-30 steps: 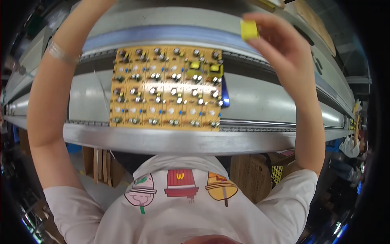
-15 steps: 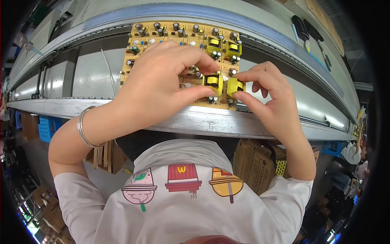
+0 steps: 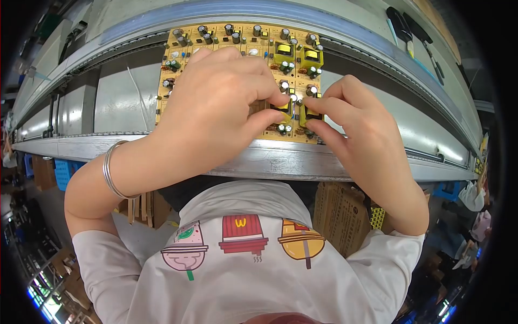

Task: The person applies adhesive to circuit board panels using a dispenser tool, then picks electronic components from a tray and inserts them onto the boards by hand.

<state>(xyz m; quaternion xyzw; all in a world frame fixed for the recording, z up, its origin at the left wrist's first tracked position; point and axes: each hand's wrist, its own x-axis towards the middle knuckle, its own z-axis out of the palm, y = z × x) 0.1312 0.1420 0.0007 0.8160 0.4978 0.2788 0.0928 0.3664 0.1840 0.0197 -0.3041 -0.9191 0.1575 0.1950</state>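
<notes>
Your left hand (image 3: 213,100) pinches a yellow transformer (image 3: 284,109), your right hand (image 3: 369,127) a second transformer (image 3: 310,114), at the circuit panel's (image 3: 297,134) four o'clock, seating seemingly in hand and calling next for even downward pressure.

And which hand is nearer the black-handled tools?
Right. The right hand is at the right edge of the circuit board, below and left of the tools in view; the left hand is farther left, over the board.

- Narrow gap between left hand (image 3: 221,100) and right hand (image 3: 361,127), over circuit-board panel (image 3: 296,62).
- Left hand bars way to panel's middle.
- Two yellow transformers (image 3: 312,55) stand just beyond gap.
- Room over front rail (image 3: 291,163), between hands.
</notes>
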